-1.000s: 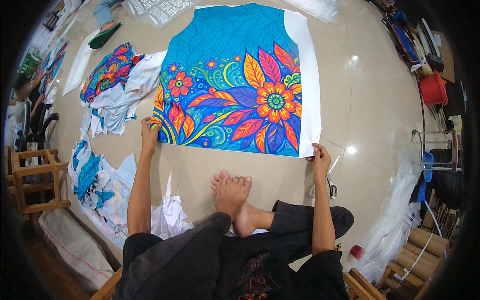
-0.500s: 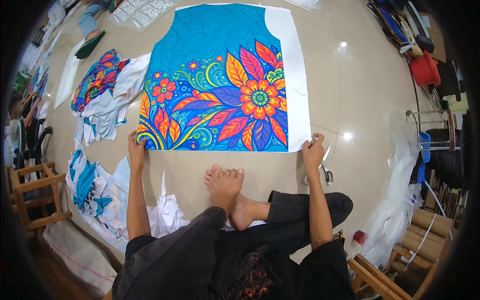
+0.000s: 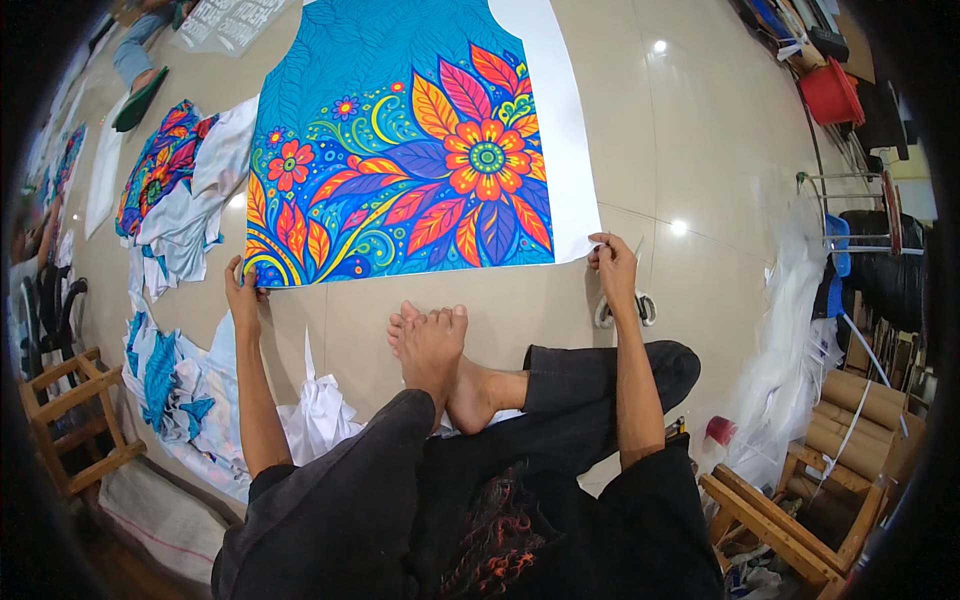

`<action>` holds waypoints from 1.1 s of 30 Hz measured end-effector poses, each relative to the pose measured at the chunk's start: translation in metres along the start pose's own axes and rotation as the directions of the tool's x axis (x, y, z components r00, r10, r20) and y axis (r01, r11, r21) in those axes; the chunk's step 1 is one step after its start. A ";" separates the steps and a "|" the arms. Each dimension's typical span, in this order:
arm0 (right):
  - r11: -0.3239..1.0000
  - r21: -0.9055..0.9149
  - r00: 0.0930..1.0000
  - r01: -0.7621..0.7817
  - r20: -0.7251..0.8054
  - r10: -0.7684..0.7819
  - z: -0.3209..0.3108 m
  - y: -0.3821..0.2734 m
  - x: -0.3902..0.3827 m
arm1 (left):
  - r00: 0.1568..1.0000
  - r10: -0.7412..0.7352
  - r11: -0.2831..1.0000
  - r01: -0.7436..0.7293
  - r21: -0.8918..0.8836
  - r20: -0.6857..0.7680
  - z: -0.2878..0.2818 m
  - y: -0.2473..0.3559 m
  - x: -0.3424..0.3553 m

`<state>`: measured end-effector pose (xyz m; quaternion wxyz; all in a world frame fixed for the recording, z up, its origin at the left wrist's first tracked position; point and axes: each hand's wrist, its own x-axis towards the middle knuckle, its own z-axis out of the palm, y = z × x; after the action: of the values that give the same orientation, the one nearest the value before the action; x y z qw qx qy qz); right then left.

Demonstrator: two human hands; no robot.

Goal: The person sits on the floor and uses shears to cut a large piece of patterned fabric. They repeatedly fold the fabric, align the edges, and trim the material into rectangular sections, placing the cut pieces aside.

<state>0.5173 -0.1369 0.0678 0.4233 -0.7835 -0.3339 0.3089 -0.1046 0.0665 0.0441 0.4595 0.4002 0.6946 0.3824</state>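
A printed fabric panel (image 3: pixel 400 195), turquoise with bright flowers and leaves and a white strip down its right side, lies flat on the floor in front of me. My left hand (image 3: pixel 244 287) pinches its near left corner. At the near right corner, the white margin is between the thumb and fingers of my right hand (image 3: pixel 614 268). Scissors (image 3: pixel 646 310) with pale handles lie on the floor beside my right wrist, partly hidden by it. My bare feet rest just short of the panel's near edge.
Left of the panel lie a crumpled heap of printed cloth (image 3: pixel 165 185) and another of white and turquoise scraps (image 3: pixel 175 385). White cloth (image 3: pixel 320 410) bunches by my leg. Wooden stools (image 3: pixel 85 420) flank me; clear plastic (image 3: pixel 775 350) and brown rolls (image 3: pixel 850 430) are at right. Another person's slippered foot (image 3: pixel 140 100) shows far left.
The whole view has shifted and tilted slightly, so the panel appears higher and further left, with its near edge slanting. Both hands keep their hold on the corners.
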 end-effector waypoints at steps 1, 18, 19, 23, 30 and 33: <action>0.993 -0.085 0.996 0.084 0.004 -0.084 0.001 -0.005 0.000 | 1.000 0.023 1.000 -0.023 -0.017 0.008 -0.002 0.003 -0.001; 0.987 0.010 0.985 0.160 0.057 -0.160 -0.051 -0.026 0.050 | 0.990 0.142 0.760 -0.096 -0.643 0.021 -0.051 0.046 0.003; 0.985 0.053 0.985 0.164 0.039 -0.166 -0.053 -0.022 0.055 | 0.990 0.143 0.725 -0.091 -0.682 0.019 -0.048 0.047 0.007; 0.944 0.082 0.947 0.319 -0.010 -0.320 -0.034 -0.034 0.096 | 0.980 0.154 0.761 -0.197 -0.619 -0.123 -0.041 0.061 -0.006; 0.956 0.147 0.967 0.253 -0.007 -0.255 -0.039 -0.027 0.086 | 0.988 0.154 0.727 -0.125 -0.676 -0.017 -0.032 0.048 0.010; 0.971 0.140 0.981 0.193 -0.017 -0.193 -0.014 -0.019 0.121 | 0.974 0.198 0.756 -0.080 -0.650 0.110 -0.029 0.038 0.061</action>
<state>0.5940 -0.0406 0.0660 0.5061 -0.7161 -0.3851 0.2879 -0.1396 0.1318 0.0659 0.5968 0.3012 0.4481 0.5936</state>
